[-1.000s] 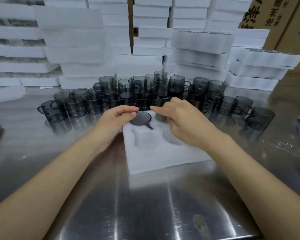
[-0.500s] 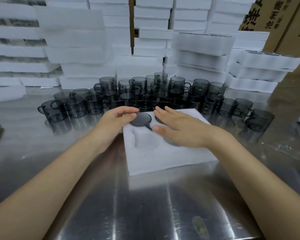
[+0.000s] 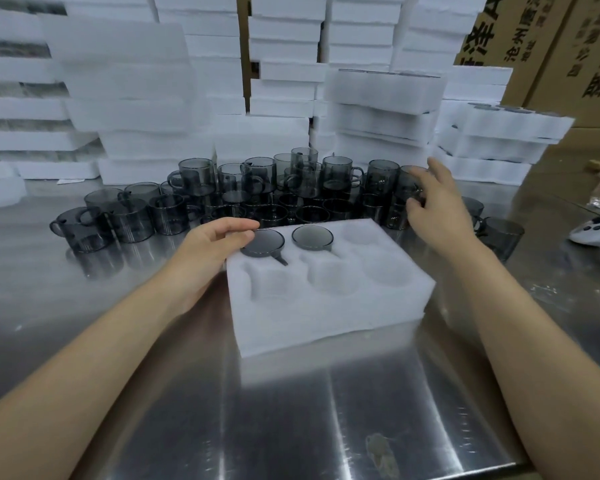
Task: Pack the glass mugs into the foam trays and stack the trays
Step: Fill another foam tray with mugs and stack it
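Observation:
A white foam tray (image 3: 329, 317) with several round pockets lies on the steel table in front of me. Two smoked-glass mugs sit upside down in its far pockets: one at the far left (image 3: 262, 243) and one in the far middle (image 3: 312, 236). My left hand (image 3: 215, 244) rests at the tray's far-left corner, fingertips on the first mug's base. My right hand (image 3: 433, 206) is raised at the right of the loose mugs (image 3: 250, 188), fingers spread, close to a mug (image 3: 407, 183) in the group and holding nothing.
Behind the mugs rise stacks of white foam trays (image 3: 381, 98), some filled. Cardboard boxes (image 3: 551, 46) stand at the back right. A white controller (image 3: 596, 230) lies at the table's right edge. One more mug (image 3: 503, 233) stands apart on the right.
My right hand has lifted off the tray and moved right and back to the loose mugs, uncovering the second mug in the far middle pocket. My left hand has stayed put.

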Demonstrator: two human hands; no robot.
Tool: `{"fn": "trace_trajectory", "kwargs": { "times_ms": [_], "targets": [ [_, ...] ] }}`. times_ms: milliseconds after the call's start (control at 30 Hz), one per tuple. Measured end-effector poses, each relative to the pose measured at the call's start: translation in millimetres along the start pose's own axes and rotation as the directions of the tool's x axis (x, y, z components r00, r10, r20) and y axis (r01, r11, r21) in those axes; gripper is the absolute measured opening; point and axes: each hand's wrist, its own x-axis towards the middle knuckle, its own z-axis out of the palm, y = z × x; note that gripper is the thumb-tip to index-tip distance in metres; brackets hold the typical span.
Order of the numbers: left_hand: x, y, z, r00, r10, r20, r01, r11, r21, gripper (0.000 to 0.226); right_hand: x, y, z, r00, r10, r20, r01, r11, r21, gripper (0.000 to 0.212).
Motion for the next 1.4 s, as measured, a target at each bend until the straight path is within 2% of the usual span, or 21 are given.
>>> {"fn": "trace_trajectory", "kwargs": {
  "times_ms": [133, 300, 400, 467, 667, 733, 800, 833, 900, 967, 1000, 1067, 1133, 1200, 1333, 1400],
  "targets": [
    [1, -1, -1, 1.0, -0.001, 0.002, 0.001, 1.0, 0.031, 0.017, 5, 11, 7, 0.994, 0.053, 0.095, -0.049, 0.998, -0.036, 0.057],
    [2, -2, 0, 1.0, 0.005, -0.001, -0.005, 0.999, 0.04, 0.018, 11, 10, 9, 0.997, 0.045, 0.069, -0.037, 0.993, -0.108, 0.051],
    [3, -3, -1, 1.0, 0.012, -0.002, -0.012, 0.999, 0.043, 0.018, 12, 12, 12, 0.997, -0.013, 0.076, 0.022, 0.994, -0.108, 0.043],
    [3, -3, -1, 1.0, 0.011, -0.001, -0.011, 0.999, 0.043, 0.018, 10, 12, 14, 1.0, -0.026, 0.015, 0.028, 0.993, -0.112, 0.038],
    [2, -3, 0, 1.0, 0.019, -0.007, -0.019, 0.998, 0.056, 0.019, -1, -6, 11, 0.98, 0.018, -0.199, -0.005, 0.998, 0.068, 0.022],
    [2, -3, 1, 1.0, 0.023, -0.005, -0.022, 0.998, 0.055, 0.019, -3, -14, 4, 0.962, 0.037, -0.27, 0.018, 0.98, 0.199, 0.018],
    [2, -3, 0, 1.0, 0.025, -0.007, -0.025, 0.997, 0.067, 0.02, -5, -23, -2, 0.941, 0.116, -0.317, 0.023, 0.915, 0.403, 0.01],
    [2, -3, 0, 1.0, 0.027, -0.009, -0.026, 0.997, 0.073, 0.02, -6, -28, -4, 0.936, 0.171, -0.307, 0.016, 0.853, 0.522, 0.007],
    [2, -3, 0, 1.0, 0.029, -0.011, -0.028, 0.997, 0.075, 0.021, -10, -37, -8, 0.946, 0.259, -0.196, -0.021, 0.651, 0.759, 0.022],
    [2, -3, 1, 1.0, 0.027, -0.01, -0.026, 0.997, 0.07, 0.021, -12, -42, -9, 0.967, 0.249, -0.048, -0.072, 0.453, 0.889, 0.025],
    [2, -3, 1, 1.0, 0.028, -0.01, -0.027, 0.997, 0.07, 0.021, -13, -44, -9, 0.974, 0.228, 0.003, -0.1, 0.414, 0.905, 0.021],
    [2, -3, 0, 0.999, 0.033, -0.011, -0.032, 0.997, 0.075, 0.021, -14, -47, -9, 0.978, 0.194, 0.081, -0.157, 0.413, 0.897, 0.01],
    [3, -4, -1, 0.999, 0.036, -0.011, -0.035, 0.996, 0.082, 0.021, -16, -46, -8, 0.98, 0.162, 0.118, -0.183, 0.477, 0.86, 0.006],
    [3, -4, -1, 0.999, 0.035, -0.007, -0.035, 0.996, 0.082, 0.021, -17, -45, -8, 0.982, 0.143, 0.123, -0.182, 0.541, 0.821, 0.01],
    [4, -4, 0, 0.999, 0.041, -0.004, -0.041, 0.995, 0.09, 0.022, -17, -48, -13, 0.985, 0.079, 0.152, -0.17, 0.527, 0.833, 0.019],
    [4, -4, -1, 0.999, 0.045, -0.006, -0.044, 0.994, 0.095, 0.022, -17, -49, -14, 0.988, 0.037, 0.147, -0.142, 0.559, 0.817, 0.021]
  ]
}}
